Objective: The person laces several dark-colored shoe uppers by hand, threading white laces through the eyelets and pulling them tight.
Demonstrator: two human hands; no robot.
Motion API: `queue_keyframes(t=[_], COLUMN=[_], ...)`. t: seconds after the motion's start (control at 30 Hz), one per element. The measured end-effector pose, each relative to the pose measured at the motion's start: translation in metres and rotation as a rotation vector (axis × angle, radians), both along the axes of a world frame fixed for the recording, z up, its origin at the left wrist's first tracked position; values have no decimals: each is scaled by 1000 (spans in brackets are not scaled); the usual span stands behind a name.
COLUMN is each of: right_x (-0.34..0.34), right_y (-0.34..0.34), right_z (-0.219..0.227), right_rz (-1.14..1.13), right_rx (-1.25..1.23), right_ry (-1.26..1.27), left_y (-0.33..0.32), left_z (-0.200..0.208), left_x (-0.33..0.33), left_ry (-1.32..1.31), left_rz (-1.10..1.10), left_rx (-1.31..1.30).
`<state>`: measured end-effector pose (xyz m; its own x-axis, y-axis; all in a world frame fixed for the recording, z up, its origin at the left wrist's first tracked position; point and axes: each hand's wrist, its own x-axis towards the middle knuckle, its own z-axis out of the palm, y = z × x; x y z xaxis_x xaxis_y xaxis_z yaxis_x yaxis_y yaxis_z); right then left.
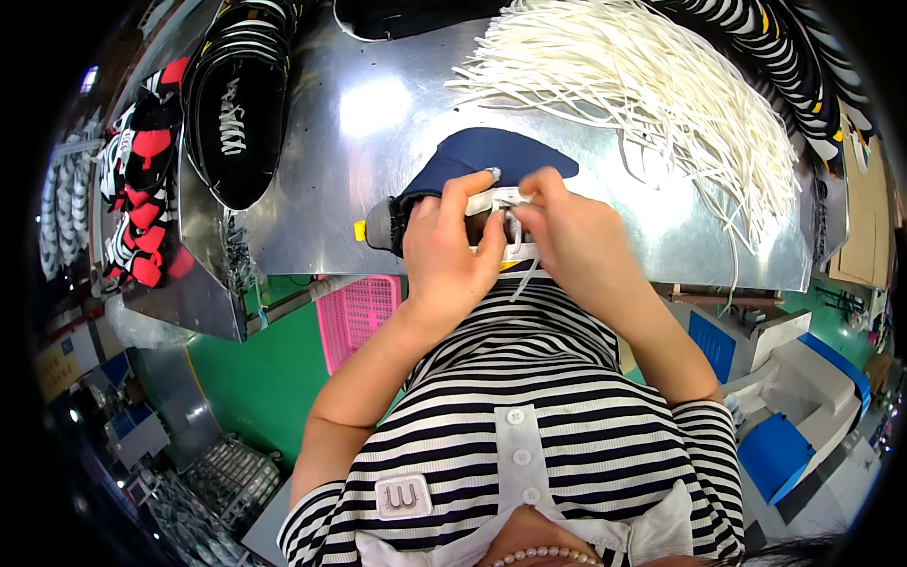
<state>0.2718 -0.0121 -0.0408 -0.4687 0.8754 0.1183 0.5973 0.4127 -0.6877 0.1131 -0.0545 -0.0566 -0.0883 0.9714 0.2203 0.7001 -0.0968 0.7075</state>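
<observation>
Two-handed, handling a navy shoe upper (505, 156) at the near edge of the shiny metal counter (321, 217), just in front of a striped shirt (529, 378). Gripping the upper with the fingers of the left hand (442, 248), wrapping its near left part beside the dark grey end (381, 225) and the small yellow tab (360, 230). Resting the left index finger across the far side of the opening, against the navy panel, and crooking the left thumb over the near side. Pressing the fingers of the right hand (586, 231) close together at the right part of the white eyelet strip (482, 201), near the left thumb. Hiding the exact pinch under the right fingertips: not showing whether gripping lace, strip or both. Lying mainly beneath and between both sets of fingers, spreading the navy panel out on the far side. Dangling a loose white lace (529, 282) below the right fingers, toward the shirt. Facing a large heap of white laces (652, 104) farther right on the counter, and a black shoe upper (236, 132) at far left.
</observation>
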Motion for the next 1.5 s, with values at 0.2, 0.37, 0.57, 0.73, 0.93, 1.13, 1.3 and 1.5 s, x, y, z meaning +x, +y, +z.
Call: queue_keyframes(t=[0.2,0.37,0.57,0.73,0.93,1.13,1.3,1.5], right_x=[-14,39,31,39,48,40,41,43], right_y=[9,-10,12,13,-14,-36,-53,-35], right_z=[3,35,-21,-31,-20,-20,-19,-10], right_rz=[26,-195,-308,-380,-367,-255,61,-1], right_rx=[103,-325,17,-187,-472,-592,-648,-454], right_ry=[-76,98,39,421,624,520,499,593], left_y=[1,13,26,-3,23,16,23,28], left_z=[2,4,19,47,22,43,59,29], left_x=[-4,-8,-22,-21,9,15,4,-10], left_ry=[-141,-626,-926,49,117,46,223,464], left_rz=[24,138,-50,-199,-233,-389,-310,-304], left_rx=[-35,-186,-418,-99,-31,21,194,-44])
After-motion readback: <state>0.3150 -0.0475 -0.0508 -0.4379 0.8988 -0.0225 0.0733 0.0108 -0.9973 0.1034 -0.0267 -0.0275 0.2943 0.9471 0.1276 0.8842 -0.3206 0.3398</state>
